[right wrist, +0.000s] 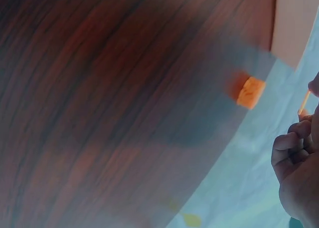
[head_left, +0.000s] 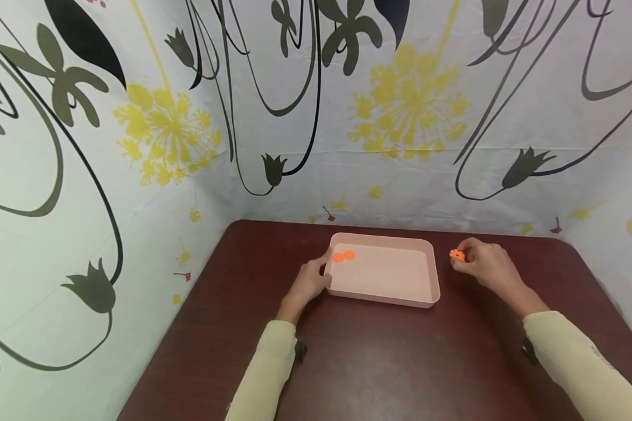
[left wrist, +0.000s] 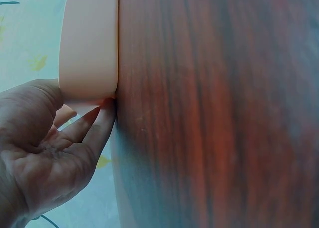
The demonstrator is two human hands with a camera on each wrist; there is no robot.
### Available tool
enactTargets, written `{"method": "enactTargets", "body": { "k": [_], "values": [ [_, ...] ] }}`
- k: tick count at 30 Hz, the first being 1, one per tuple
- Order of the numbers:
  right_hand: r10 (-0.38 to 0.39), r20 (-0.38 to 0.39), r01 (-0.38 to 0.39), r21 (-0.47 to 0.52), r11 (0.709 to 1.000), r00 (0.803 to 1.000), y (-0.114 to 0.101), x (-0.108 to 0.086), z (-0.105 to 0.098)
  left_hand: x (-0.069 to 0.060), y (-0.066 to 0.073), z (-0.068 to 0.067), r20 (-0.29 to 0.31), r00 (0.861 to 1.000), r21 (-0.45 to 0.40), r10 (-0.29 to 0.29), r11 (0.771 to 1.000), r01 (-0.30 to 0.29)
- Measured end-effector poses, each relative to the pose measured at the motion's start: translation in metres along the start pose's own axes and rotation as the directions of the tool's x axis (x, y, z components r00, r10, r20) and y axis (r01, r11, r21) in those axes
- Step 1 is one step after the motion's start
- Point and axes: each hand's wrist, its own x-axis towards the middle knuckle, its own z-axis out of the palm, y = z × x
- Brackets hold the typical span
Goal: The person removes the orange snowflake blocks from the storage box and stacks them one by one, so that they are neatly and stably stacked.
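Note:
A shallow pink tray (head_left: pixel 383 272) lies on the dark wooden table. My left hand (head_left: pixel 311 279) holds its left end, the thumb by the rim and the fingers bent against the end wall. Two small orange discs (head_left: pixel 344 256) lie side by side in the tray's far left part. Right of the tray, my right hand (head_left: pixel 487 264) pinches a thin orange disc (right wrist: pixel 304 102) with a notched edge between thumb and fingertips. Under that hand, in the right wrist view, a short stack of orange pieces (right wrist: pixel 250 92) stands on the tabletop.
The table (head_left: pixel 390 356) has a rounded far edge close to a hanging cloth (head_left: pixel 295 134) printed with flowers. More of this cloth (head_left: pixel 42 234) hangs along the left side. A dark strap piece (head_left: pixel 300 351) shows under the left sleeve.

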Motion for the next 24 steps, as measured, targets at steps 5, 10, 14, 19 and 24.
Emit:
{"method": "enactTargets", "body": {
  "k": [5, 10, 14, 19, 24],
  "values": [
    [0.043, 0.056, -0.044, 0.009, 0.999, 0.998, 0.014, 0.001, 0.002, 0.001, 0.0, 0.0, 0.016, 1.0, 0.001, -0.005, 1.0, 0.005],
    [0.075, 0.089, -0.077, 0.024, 0.997, 0.993, 0.023, 0.004, 0.006, 0.002, 0.001, 0.0, 0.017, 1.0, -0.007, -0.016, 1.0, 0.016],
    [0.085, 0.103, -0.089, 0.032, 0.996, 0.991, 0.027, 0.006, 0.011, 0.003, 0.001, 0.001, 0.013, 1.0, 0.001, -0.02, 1.0, 0.02],
    [0.078, 0.136, -0.081, 0.014, 0.997, 0.988, 0.028, 0.007, 0.016, 0.002, 0.001, 0.002, 0.008, 1.0, -0.006, -0.025, 1.0, 0.025],
    [0.075, 0.158, -0.076, 0.003, 0.997, 0.985, 0.029, 0.008, 0.017, 0.002, 0.001, 0.002, 0.004, 1.0, -0.01, -0.031, 0.999, 0.031]
  ]
}}
